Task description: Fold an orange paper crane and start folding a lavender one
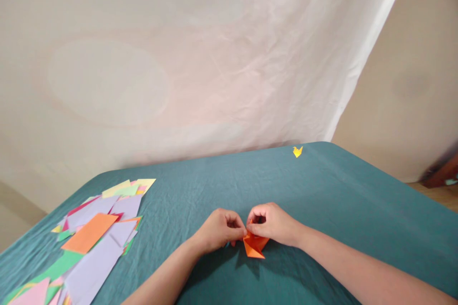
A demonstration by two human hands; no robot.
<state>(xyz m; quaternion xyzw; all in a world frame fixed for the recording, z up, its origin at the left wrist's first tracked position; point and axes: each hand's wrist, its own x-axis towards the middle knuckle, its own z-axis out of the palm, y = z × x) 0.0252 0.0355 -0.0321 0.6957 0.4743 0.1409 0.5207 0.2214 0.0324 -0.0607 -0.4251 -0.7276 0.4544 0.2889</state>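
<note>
A small folded orange paper (255, 246) is held just above the teal tablecloth (322, 200) near the front middle. My left hand (220, 229) pinches its upper left edge with curled fingers. My right hand (272, 223) pinches the top of the same piece from the right, fingers closed. The two hands nearly touch each other over the paper. Its lower pointed part hangs free below my fingers.
A loose pile of coloured paper sheets (95, 238), lilac, orange, green, pink and yellow, lies at the left of the table. A small folded yellow paper figure (297, 151) sits near the far edge. A white cloth backdrop (179, 57) hangs behind.
</note>
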